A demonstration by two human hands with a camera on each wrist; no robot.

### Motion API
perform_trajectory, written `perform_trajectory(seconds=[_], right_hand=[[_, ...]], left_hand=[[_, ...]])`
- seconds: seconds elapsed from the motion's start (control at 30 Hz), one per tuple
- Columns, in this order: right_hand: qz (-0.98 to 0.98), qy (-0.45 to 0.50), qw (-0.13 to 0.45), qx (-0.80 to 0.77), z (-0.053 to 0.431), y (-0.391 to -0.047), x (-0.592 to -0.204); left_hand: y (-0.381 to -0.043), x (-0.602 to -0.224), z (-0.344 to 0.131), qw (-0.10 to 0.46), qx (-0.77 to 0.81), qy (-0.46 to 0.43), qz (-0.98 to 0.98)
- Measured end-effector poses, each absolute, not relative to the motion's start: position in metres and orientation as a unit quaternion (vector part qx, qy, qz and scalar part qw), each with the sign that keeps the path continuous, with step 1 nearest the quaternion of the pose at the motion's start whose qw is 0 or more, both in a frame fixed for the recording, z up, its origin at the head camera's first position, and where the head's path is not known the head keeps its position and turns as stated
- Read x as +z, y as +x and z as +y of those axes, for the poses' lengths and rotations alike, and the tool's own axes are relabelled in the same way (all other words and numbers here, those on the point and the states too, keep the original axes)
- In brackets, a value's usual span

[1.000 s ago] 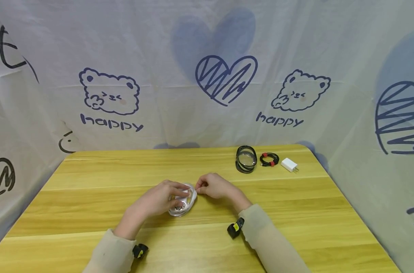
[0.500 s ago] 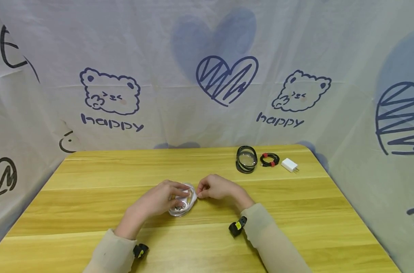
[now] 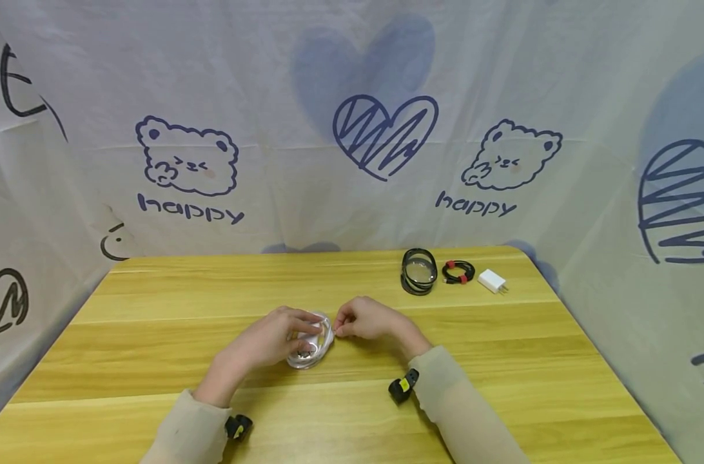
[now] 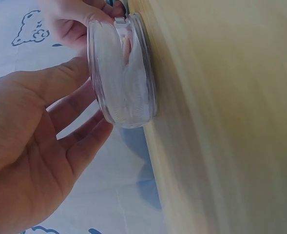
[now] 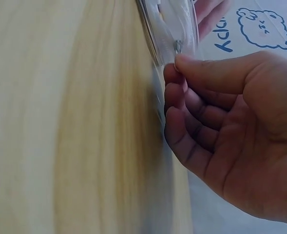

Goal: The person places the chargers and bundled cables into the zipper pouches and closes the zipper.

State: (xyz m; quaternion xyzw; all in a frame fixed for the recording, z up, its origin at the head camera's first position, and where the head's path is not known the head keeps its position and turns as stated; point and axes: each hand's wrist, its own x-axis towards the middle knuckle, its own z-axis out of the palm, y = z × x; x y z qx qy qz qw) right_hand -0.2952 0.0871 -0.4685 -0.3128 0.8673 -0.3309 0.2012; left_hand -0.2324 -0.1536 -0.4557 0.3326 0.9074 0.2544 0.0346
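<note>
Best to steady clear round case (image 3: 325,345), just below frame centre, under parted fingers of left hand (image 3: 271,337), and draw zipper pull (image 5: 177,46), apparently pinched in right hand (image 3: 366,317), level along the rim

Left hand (image 3: 278,338): fingers and thumb bent downward in a hold. Right hand (image 3: 368,317): just right of left hand, thumb and forefinger pinching (other fingers curled in). Right sleeve (image 3: 465,409) slants in from left hand's near right.
</note>
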Motion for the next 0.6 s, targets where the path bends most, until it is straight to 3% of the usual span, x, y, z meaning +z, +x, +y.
perform_trajectory(seconds=[0.6], right_hand=[[0.889,-0.276,0.138,-0.339,0.0775,-0.296,-0.4767]], left_hand=[[-0.2318,-0.4538,-0.1552,-0.002,0.239,0.369,0.898]])
